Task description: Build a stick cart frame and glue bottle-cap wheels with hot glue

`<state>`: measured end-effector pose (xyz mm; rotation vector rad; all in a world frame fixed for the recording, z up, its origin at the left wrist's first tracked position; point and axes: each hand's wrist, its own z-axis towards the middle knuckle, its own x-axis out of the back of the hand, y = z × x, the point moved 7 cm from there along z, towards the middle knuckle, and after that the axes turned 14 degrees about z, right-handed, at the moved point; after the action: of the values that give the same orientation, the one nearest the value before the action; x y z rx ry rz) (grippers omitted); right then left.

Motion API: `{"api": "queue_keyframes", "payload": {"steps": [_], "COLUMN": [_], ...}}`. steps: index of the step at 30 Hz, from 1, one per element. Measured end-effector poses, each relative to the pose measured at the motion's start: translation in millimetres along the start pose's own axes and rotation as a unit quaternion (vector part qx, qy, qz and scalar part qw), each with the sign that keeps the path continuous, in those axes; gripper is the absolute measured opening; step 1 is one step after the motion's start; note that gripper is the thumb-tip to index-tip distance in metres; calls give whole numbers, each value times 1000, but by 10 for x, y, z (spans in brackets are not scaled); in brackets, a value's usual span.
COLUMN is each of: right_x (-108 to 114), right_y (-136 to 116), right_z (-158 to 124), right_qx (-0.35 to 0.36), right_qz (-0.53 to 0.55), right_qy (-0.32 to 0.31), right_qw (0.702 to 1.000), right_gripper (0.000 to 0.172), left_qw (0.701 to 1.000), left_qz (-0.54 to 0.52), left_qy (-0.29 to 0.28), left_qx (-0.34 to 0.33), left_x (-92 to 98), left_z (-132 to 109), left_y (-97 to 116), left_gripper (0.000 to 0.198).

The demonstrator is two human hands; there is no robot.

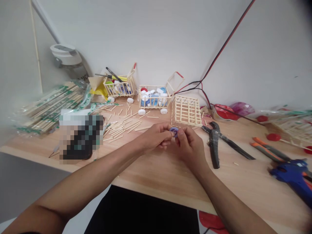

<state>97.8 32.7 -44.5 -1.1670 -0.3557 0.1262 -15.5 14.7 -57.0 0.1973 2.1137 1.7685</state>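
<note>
A small purple-blue bottle cap [174, 131] is held between both hands above the wooden table. My left hand [159, 136] pinches its left side, fingers curled. My right hand [188, 141] grips its right side with thumb and fingers. Just behind the hands stands a lattice basket of thin sticks [187, 110]. Further back are a stick cart [155, 99] filled with white, blue and red caps, and another stick cart [120, 86] holding caps and yellow-handled tools. Both carts have white cap wheels.
Loose cut sticks [124, 126] lie left of the hands, near bagged sticks [56, 104] and a bottle [69, 61]. Black pliers [214, 143], orange-handled pliers [268, 149] and a blue glue gun [292, 175] lie to the right. Cables run along the wall.
</note>
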Motion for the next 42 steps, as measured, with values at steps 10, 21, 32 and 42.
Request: {"api": "queue_keyframes", "payload": {"steps": [10,21,32,42], "right_x": [5,5,-4,-6], "right_y": [-11,4,-20,-8], "right_z": [5,6,-8,3], "right_qx": [-3,0,2,5], "right_qz": [11,-3,-4,-11], "right_qy": [0,2,-2,-1], "right_qw": [1000,1000,1000,1000], "right_gripper": [30,31,31,31], "left_qw": [1000,1000,1000,998], "left_qz": [-1,26,20,42], "left_qy": [-26,-3,18,40], "left_qx": [-3,4,5,1], "left_x": [-6,0,20,15], "left_z": [-7,-6,-16,-32], "left_y": [25,25,21,83], "left_gripper": [18,9,8,9]}}
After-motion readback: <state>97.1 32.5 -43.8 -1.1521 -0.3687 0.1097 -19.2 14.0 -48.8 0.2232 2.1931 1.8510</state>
